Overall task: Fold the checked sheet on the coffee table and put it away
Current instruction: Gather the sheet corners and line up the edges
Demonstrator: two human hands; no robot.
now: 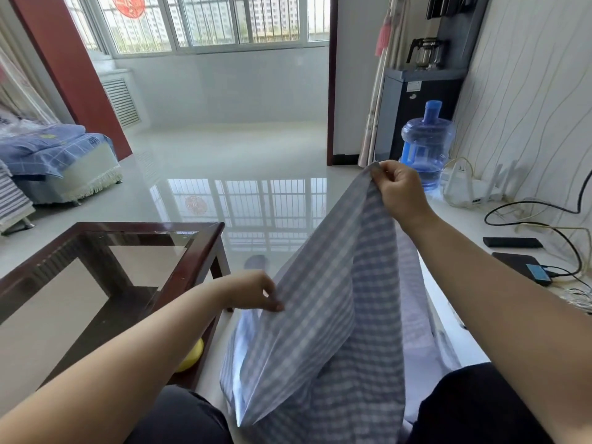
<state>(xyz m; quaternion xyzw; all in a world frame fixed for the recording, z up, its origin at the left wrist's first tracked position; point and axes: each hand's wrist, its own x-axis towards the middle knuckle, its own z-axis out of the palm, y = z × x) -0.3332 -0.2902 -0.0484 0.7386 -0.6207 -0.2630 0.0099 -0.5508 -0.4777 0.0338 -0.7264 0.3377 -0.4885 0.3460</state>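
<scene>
Sheet pinched between both hands.

Water bottle right of centre, beside dispenser carrying glass kettle. Router, cables, black boxes along right edge. Sofa at left. Yellow ball lower left. Barred window at top.

Glossy pale tile floor reflects the barred window along the far wall; daylight strong. Red-brown panel left of window, vent grille beside it. Striped wallpaper wall at right, with dark water dispenser and 1 blue water jug. Sofa with blue bedding at left.
</scene>
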